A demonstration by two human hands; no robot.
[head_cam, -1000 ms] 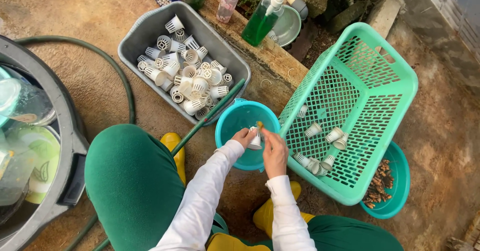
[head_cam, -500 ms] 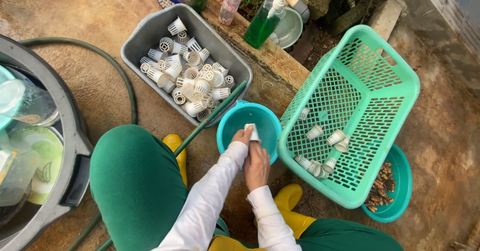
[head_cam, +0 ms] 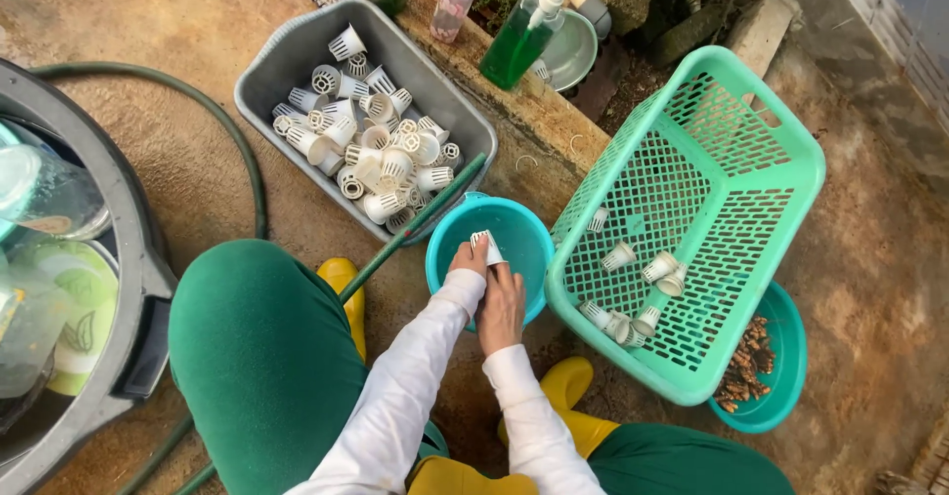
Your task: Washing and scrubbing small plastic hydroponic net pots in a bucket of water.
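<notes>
From my feed the left hand (head_cam: 469, 259) has its fingers pinched around a small white slotted cup (head_cam: 486, 246) over the teal bowl (head_cam: 524, 230), right hand (head_cam: 501, 307) curled loosely just beside it, grey tub (head_cam: 287, 55) of cups behind, green basket (head_cam: 781, 169) to the right.

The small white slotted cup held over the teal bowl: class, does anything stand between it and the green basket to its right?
Nothing visible does. The white slotted cup sits in the left hand, the right hand just below it, over the teal bowl. Only the near rim of the green basket lies between.
</notes>
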